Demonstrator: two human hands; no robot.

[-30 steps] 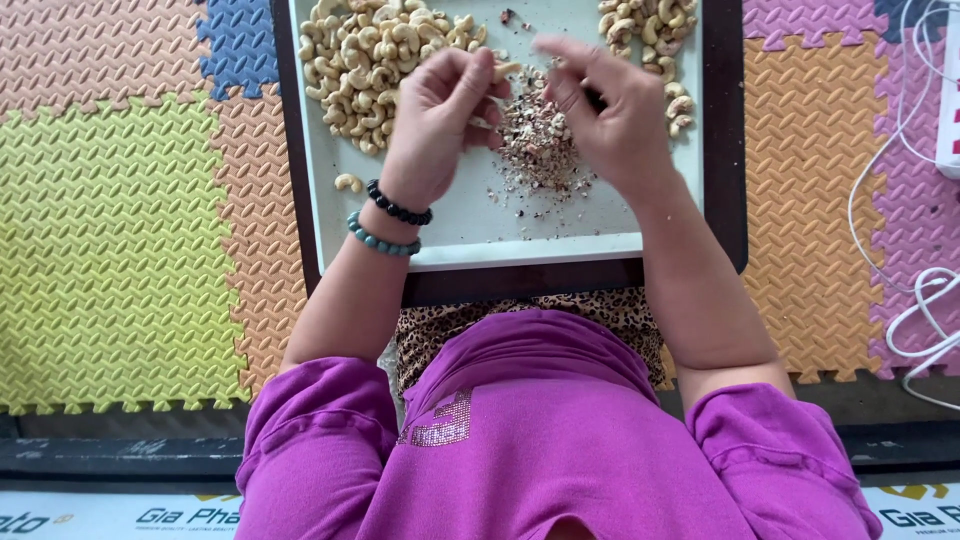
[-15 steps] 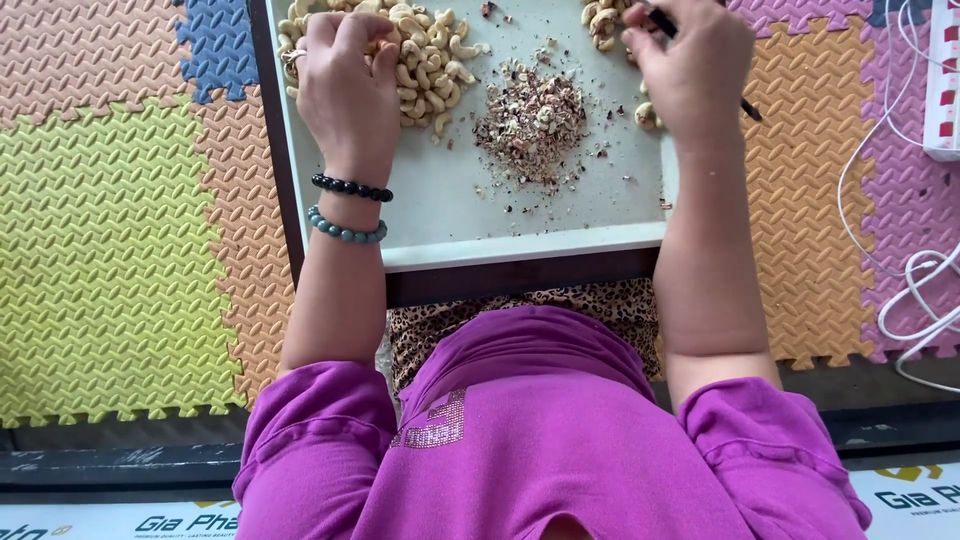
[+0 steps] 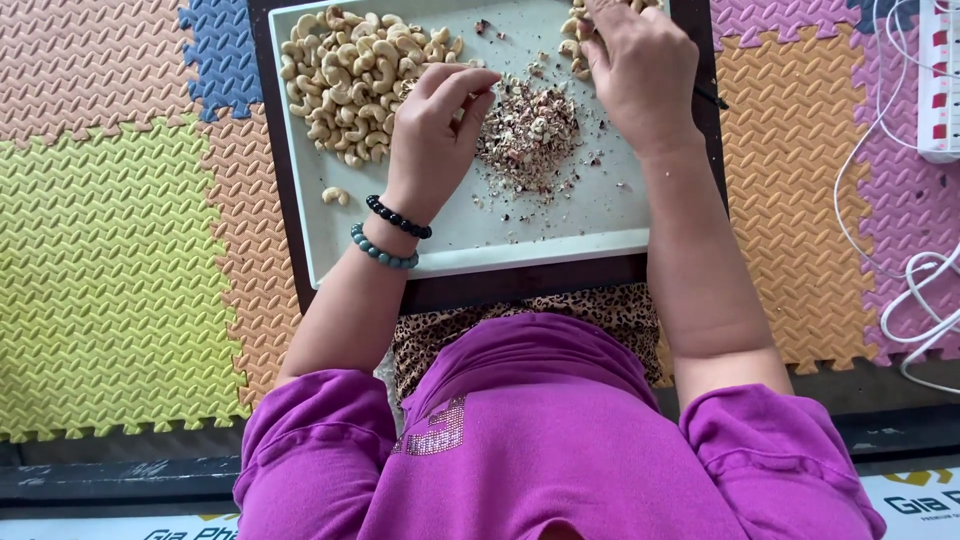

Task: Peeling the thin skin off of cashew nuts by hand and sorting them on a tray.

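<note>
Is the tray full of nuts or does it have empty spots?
Not full. The white tray has a cashew pile at its left, a heap of skin scraps in the middle, and bare surface along the near edge.

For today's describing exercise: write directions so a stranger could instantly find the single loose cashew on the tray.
Start at the pale rectangular tray. Find the big cashew pile in its upper left corner. Below it, near the tray's left rim, lies the lone cashew, apart from every other nut.

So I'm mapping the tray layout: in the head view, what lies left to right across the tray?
Lone cashew → cashew pile → left hand → heap of skins → right hand, all on the pale tray.
</note>
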